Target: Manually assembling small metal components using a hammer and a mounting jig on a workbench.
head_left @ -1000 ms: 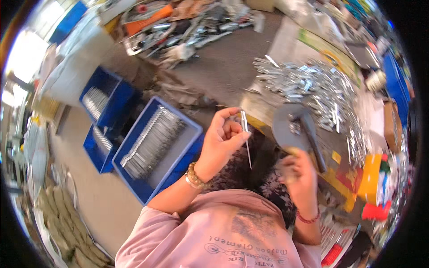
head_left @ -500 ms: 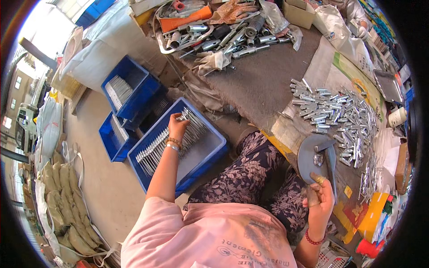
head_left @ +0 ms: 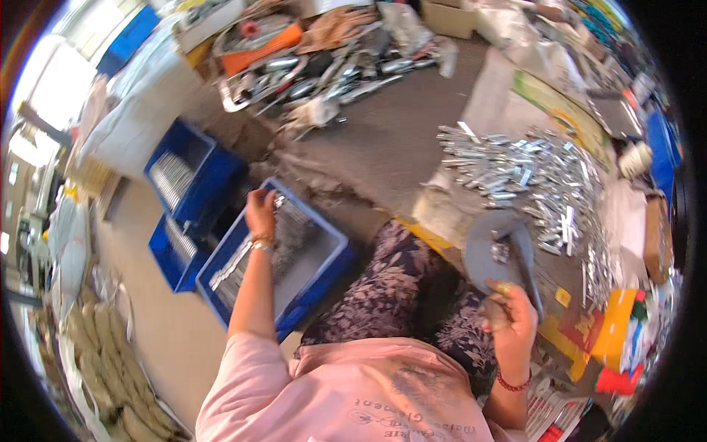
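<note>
A metal part is being set into the blue crate [head_left: 324, 258] at nine o'clock by the loosely curled left hand [head_left: 261, 212]; the grey disc tool [head_left: 492, 247] is gripped by the right hand [head_left: 510, 318]. Fetching another part from the metal pile [head_left: 530, 173] at one o'clock seems next.

The left arm is stretched forward and to the left, almost straight, with the bare forearm seen from above. The left hand [head_left: 261, 211] is at its far end, the back of the hand up and the fingers bent down; a bracelet is on the wrist. The right arm is bent and stays close to the body. The right hand [head_left: 509, 318] is raised in front, fingers curled in a closed grip, with a red band on the wrist.
</note>
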Available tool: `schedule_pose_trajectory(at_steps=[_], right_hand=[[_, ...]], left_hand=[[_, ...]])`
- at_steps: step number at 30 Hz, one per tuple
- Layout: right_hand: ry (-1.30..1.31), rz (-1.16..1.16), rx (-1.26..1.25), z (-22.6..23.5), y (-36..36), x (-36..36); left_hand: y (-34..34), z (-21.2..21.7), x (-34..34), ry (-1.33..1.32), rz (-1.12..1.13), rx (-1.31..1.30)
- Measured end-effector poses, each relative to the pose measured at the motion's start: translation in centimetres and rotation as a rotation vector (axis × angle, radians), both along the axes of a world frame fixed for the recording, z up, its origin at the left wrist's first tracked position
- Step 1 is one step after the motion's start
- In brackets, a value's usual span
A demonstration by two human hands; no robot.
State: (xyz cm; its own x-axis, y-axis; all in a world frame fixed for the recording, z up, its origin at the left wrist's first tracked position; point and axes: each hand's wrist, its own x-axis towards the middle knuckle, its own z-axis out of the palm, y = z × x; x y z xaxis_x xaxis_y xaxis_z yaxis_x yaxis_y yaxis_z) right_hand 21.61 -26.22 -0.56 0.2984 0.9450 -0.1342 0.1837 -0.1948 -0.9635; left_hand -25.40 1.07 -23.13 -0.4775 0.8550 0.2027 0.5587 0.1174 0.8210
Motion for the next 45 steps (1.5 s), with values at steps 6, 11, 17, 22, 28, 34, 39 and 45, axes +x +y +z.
schedule_pose_trajectory(at_steps=[6,11,17,22,28,34,39,45], right_hand=[[-0.088,0.104,0.013,0.1,0.3,0.2],[-0.078,0.061,0.053,-0.2,-0.3,0.0],[-0.101,0.149,0.175,1.8,-1.6,0.9],[-0.443,-0.103,0.329,3.9,-3.1,5.4],[-1.099,-0.437,0.144,1.3,-2.5,13.9],[-1.306,-0.297,-0.094,0.5,-1.6,16.0],[-1.172,-0.187,0.111,2.3,-1.9,13.4],[-0.065,-0.129,0.267,3.9,0.1,5.7]], left_hand=[[-1.4,13.8,8.8,-0.237,-0.228,0.332],[-2.7,21.5,22.4,-0.058,-0.897,0.349],[-1.1,21.6,29.2,0.386,-1.007,0.309],[-0.4,21.3,29.4,0.373,-1.055,0.335],[-3.5,22.9,29.1,-0.515,-1.071,-0.008],[-9.3,25.2,28.3,-0.745,-1.127,-0.204],[-12.1,23.5,28.3,-0.434,-1.261,-0.211],[-12.7,22.9,29.2,-0.07,-1.262,0.024]])
